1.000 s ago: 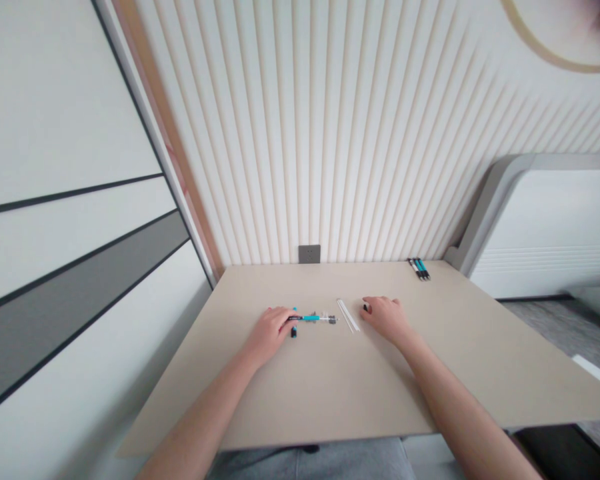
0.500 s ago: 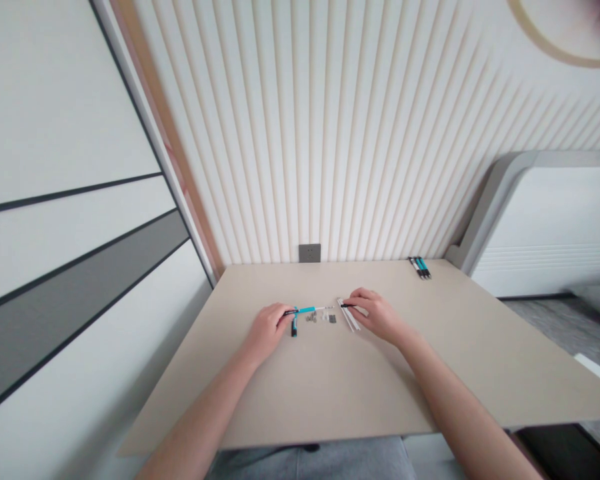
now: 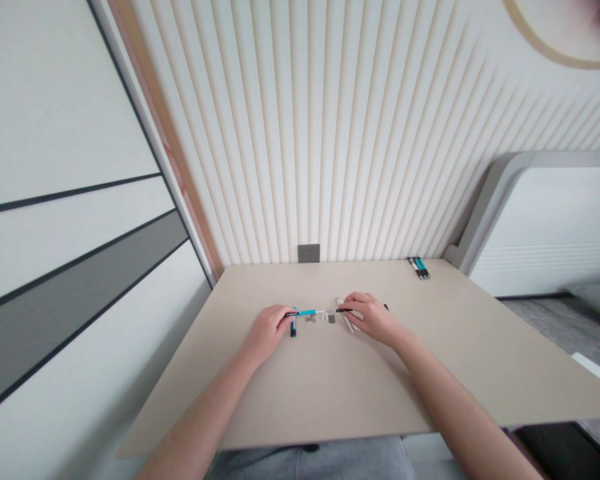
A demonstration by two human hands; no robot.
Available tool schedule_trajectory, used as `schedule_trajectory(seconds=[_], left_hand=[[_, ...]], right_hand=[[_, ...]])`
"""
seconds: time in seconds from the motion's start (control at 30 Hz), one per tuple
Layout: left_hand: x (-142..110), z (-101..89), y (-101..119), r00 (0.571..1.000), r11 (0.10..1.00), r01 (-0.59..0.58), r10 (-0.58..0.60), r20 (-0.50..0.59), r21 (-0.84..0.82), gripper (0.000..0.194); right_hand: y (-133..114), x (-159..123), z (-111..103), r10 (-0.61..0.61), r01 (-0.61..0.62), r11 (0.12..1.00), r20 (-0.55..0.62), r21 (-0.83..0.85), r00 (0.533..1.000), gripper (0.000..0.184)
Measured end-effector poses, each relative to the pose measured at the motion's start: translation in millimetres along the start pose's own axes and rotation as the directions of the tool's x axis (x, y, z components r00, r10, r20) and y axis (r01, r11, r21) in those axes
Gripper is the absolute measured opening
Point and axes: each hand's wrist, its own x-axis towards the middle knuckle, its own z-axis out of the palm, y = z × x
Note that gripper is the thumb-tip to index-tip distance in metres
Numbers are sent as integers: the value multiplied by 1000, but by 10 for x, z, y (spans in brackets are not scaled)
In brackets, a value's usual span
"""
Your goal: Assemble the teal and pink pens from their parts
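Left grip: my left hand point(image 3: 265, 332) is pressed together, pinching the black end of a teal-and-black pen barrel point(image 3: 306, 312) that I hold crosswise over the worktop.

Right grip: my right hand point(image 3: 373, 318) is also pressed together, pinching a slim black pen piece point(image 3: 343, 309) between thumb and fingers, its tip pointing toward the barrel.

Between my hands: a thin white tube point(image 3: 323, 311) runs from the barrel toward the black piece; I can't tell whether they are joined. Tiny grey metal parts point(image 3: 310, 318) and a dark square part point(image 3: 331, 319) lie just below it.

Near my left hand: a black-and-teal pen part point(image 3: 293, 328) sits just beside my thumb.

Near my right hand: white sticks point(image 3: 347, 322) lie partly under my fingers, and a small black piece point(image 3: 385, 307) lies just beyond them.

Worktop: the beige worktop point(image 3: 330, 387) carries three pens point(image 3: 419, 267) side by side near its far edge.

Behind and below: a grey wall socket point(image 3: 309, 253) sits on the ribbed white wall point(image 3: 330, 133), and my grey trousers point(image 3: 305, 465) show past the near edge.
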Motion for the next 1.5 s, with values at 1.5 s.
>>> schedule_trajectory(seconds=[1.5], left_hand=[[-10,18,5,995,995,-101,101,25,1,14]], right_hand=[[-210,69,217,70,-71,936,14,345,997,17]])
